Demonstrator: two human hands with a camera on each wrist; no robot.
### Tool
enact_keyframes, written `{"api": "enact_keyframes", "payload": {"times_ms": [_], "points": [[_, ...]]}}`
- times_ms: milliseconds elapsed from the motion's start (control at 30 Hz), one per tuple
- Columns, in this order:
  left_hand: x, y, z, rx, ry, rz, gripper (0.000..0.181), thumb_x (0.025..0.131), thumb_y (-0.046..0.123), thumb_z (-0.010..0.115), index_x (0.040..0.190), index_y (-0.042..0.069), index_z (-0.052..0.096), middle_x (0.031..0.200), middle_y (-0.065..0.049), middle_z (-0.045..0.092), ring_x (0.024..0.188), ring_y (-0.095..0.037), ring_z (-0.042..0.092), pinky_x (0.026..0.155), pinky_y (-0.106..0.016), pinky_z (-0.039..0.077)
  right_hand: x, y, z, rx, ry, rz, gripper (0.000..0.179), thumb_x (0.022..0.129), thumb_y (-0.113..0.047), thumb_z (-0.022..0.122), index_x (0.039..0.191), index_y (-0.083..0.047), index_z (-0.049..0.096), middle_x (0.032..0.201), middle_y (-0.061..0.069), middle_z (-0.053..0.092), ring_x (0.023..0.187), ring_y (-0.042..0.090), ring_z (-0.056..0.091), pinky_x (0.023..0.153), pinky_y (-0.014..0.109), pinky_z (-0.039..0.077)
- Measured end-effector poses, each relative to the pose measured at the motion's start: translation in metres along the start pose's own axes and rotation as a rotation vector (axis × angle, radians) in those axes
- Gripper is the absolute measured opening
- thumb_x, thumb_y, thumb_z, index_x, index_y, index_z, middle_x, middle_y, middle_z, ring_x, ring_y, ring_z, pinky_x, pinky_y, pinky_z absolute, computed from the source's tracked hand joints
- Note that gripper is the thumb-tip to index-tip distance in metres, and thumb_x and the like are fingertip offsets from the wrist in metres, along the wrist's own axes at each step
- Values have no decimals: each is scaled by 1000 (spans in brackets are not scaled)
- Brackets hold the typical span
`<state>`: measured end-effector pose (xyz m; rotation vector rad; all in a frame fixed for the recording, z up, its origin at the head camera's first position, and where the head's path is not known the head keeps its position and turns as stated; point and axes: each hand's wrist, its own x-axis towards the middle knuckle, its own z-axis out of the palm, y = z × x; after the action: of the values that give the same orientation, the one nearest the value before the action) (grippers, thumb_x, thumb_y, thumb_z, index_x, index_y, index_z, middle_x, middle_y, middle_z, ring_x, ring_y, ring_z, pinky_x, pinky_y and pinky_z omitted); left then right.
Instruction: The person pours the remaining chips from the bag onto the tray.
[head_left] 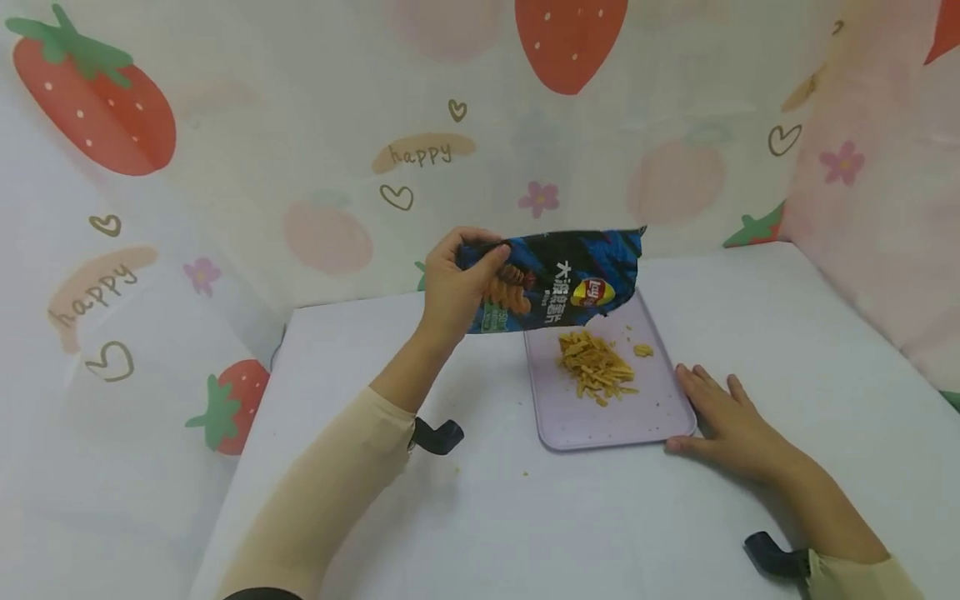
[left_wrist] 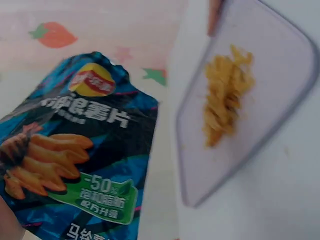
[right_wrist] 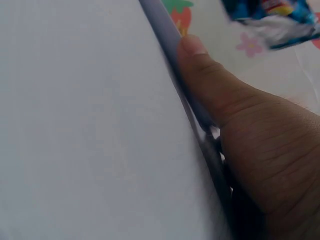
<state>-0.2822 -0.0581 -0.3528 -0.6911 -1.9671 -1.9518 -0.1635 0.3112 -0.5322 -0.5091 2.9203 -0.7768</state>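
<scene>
My left hand (head_left: pixel 454 287) pinches one end of a blue Lay's potato chip bag (head_left: pixel 551 292), thumb on its printed front. The bag is held sideways above the far end of a pale purple tray (head_left: pixel 557 423), its torn end pointing right. Silvery lining shows at that end of the bag (right_wrist: pixel 280 31) in the right wrist view. Broken yellow chips (head_left: pixel 597 367) lie heaped on the tray, with a few pieces apart from the pile. At the tray's near right corner, my right hand (head_left: pixel 738 433) touches the rim with its fingers extended along the side.
A white-covered table (head_left: pixel 420 533) bears the tray, and small crumbs (head_left: pixel 525 474) are scattered in front of it. Behind the table hangs a strawberry-patterned cloth (head_left: pixel 322 108). Dark camera mounts (head_left: pixel 438 437) stick out from both wrists.
</scene>
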Motion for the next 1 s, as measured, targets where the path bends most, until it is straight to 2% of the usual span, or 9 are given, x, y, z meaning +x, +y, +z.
{"api": "enact_keyframes", "payload": {"times_ms": [167, 500, 667, 867, 1000], "points": [[-2, -1, 2, 52, -58, 13, 16, 92, 12, 78, 104, 5, 71, 105, -4, 69, 98, -19, 66, 83, -29, 56, 0, 0, 0, 1, -5, 1, 117, 84, -71, 69, 165, -8, 11, 169, 19, 16, 158, 39, 7, 123, 52, -19], [2, 5, 6, 43, -29, 41, 16, 91, 8, 78, 104, 3, 70, 106, -7, 69, 97, -20, 66, 83, -30, 56, 0, 0, -2, 11, -4, -3, 118, 84, -70, 70, 165, -8, 11, 169, 20, 17, 157, 40, 7, 123, 54, -18], [1, 4, 7, 70, -73, 17, 16, 92, 11, 78, 104, 5, 71, 105, -5, 69, 98, -18, 65, 83, -28, 54, 2, 2, -2, 7, -4, -1, 117, 83, -71, 69, 165, -10, 11, 170, 18, 17, 158, 38, 7, 123, 52, -18], [1, 4, 5, 90, -64, 10, 16, 92, 16, 79, 104, 8, 71, 107, -4, 68, 98, -19, 65, 82, -29, 56, 3, 5, 0, 9, -3, -13, 117, 84, -70, 69, 165, -9, 11, 169, 20, 17, 157, 40, 8, 123, 53, -18], [2, 3, 6, 125, -91, -15, 15, 91, 17, 80, 102, 10, 72, 106, -3, 69, 96, -17, 65, 80, -28, 56, 1, 3, -1, 14, 0, -12, 116, 85, -68, 70, 165, -8, 12, 169, 20, 18, 157, 40, 8, 123, 53, -17]]}}
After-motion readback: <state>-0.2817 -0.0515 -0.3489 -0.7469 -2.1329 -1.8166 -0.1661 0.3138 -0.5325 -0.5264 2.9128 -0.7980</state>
